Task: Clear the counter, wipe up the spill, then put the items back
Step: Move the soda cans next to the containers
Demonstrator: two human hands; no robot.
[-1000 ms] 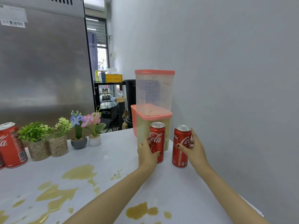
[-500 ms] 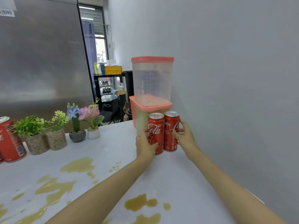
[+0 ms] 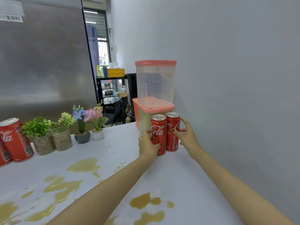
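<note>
Two red cola cans stand side by side on the white counter, right in front of the stacked containers. My left hand grips the left can, thumb across its front. The right can touches its neighbour. My right hand is just to its right with spread, straightened fingers, and only the thumb tip rests on the can. Brown spilled liquid lies in puddles: one big puddle mid-counter, another puddle between my forearms, more towards the left front.
Two pink-lidded plastic containers are stacked against the grey wall. Several small potted plants stand in a row at the counter's back edge. Two more cola cans stand at far left, before a steel fridge.
My right hand slid its can left until it met the other can by the containers, then loosened its fingers. My left hand kept hold of its can.
</note>
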